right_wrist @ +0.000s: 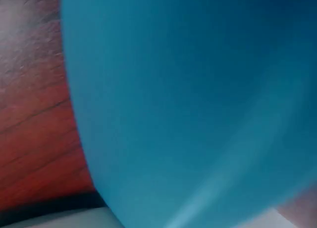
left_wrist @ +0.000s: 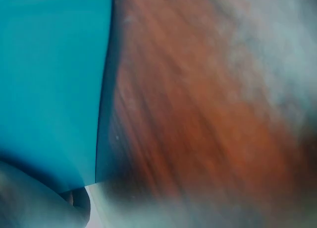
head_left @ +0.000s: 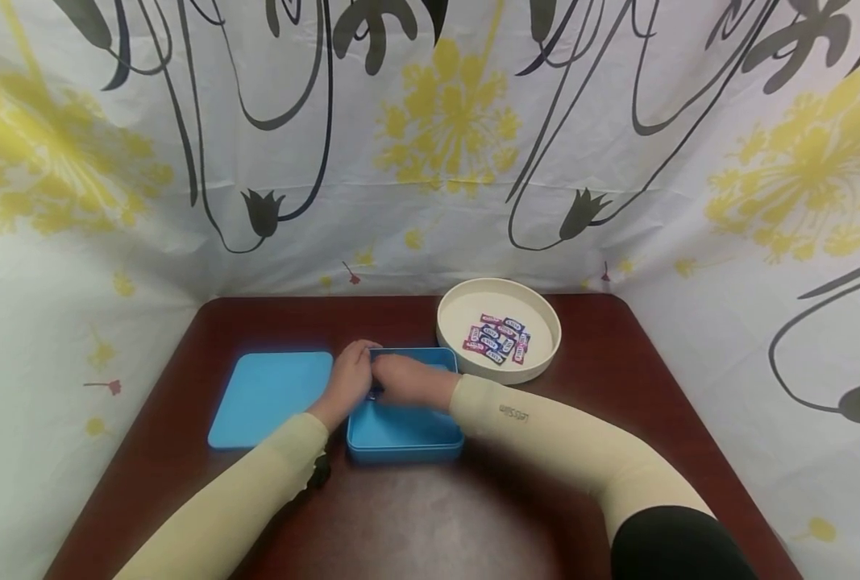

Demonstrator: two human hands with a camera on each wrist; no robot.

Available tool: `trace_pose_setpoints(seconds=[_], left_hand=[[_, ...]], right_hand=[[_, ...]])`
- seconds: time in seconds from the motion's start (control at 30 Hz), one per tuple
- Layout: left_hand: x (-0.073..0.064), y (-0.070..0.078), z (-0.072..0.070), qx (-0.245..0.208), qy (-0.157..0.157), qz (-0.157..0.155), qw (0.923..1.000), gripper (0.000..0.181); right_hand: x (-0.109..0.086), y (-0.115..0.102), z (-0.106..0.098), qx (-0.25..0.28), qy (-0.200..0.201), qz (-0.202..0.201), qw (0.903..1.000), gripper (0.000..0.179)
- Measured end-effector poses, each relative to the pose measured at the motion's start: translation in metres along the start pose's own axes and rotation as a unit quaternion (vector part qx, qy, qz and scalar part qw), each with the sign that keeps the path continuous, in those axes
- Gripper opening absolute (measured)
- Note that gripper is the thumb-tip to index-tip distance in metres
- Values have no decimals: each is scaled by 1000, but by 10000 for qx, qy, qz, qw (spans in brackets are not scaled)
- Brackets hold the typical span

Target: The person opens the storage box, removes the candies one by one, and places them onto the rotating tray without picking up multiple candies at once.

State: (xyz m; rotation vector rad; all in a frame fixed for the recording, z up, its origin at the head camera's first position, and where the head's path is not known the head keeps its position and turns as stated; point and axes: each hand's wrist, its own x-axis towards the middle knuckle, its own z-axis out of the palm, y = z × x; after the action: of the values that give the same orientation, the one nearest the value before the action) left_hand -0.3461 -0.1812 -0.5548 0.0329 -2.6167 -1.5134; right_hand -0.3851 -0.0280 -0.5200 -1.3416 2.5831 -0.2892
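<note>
A shallow blue rectangular box (head_left: 404,427) stands uncovered in the middle of the table. My left hand (head_left: 350,377) grips its left wall near the far corner. Inside the box, close to that same wall, my right hand (head_left: 409,379) is curled with its knuckles up. A small dark-blue piece (head_left: 376,391) shows under the right fingers, mostly hidden by them; cannot tell its kind. Blue plastic (left_wrist: 49,79) fills the left of the left wrist view, with a blurred finger below. The right wrist view holds mostly the blurred blue box (right_wrist: 173,114).
Left of the box lies a flat blue lid (head_left: 270,399). A round cream tray (head_left: 451,322) touches or nearly touches the box's far right corner, bearing several small pink and blue wrapped candies (head_left: 498,338). Patterned white cloth (head_left: 415,234) surrounds the dark red-brown table (head_left: 430,515).
</note>
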Motion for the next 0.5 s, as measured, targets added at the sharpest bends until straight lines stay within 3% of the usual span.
trace_pose_setpoints(seconds=[0.5], left_hand=[[1,-2,0,-68,-31,-115,9999,40]], right_hand=[[-1,-1,9,-38,-26,63,10000,16]])
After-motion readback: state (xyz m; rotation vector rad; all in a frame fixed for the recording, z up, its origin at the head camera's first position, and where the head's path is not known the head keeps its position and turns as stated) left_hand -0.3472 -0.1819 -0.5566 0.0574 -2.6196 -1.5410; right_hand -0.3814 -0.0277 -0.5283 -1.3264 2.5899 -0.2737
